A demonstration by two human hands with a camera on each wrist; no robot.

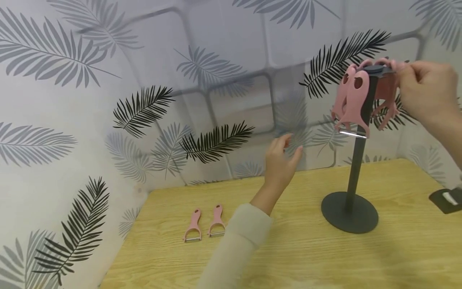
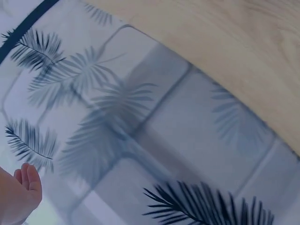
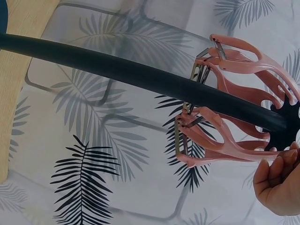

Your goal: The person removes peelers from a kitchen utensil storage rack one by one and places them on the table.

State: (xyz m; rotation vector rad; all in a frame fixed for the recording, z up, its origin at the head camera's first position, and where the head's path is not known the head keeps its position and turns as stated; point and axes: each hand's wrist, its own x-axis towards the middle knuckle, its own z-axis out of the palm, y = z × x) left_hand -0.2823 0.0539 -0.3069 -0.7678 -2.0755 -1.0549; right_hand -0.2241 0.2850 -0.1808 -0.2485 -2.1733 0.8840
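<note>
In head view, the right hand (image 1: 429, 90) pinches one pink peeler (image 1: 388, 90) at the black stand's (image 1: 356, 164) top; the left hand (image 1: 278, 164), holding nothing, is nearer to two peelers (image 1: 195, 218) on the surface (image 1: 296, 249). Left wrist: same hand, fingers bent. Right wrist: pinched peeler's long axis roughly follows the stand.

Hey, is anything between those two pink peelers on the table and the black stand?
Yes: in the head view, the left arm's pale sleeve and left hand cross between the two pink Y-peelers and the black stand; nothing else visible does.
</note>
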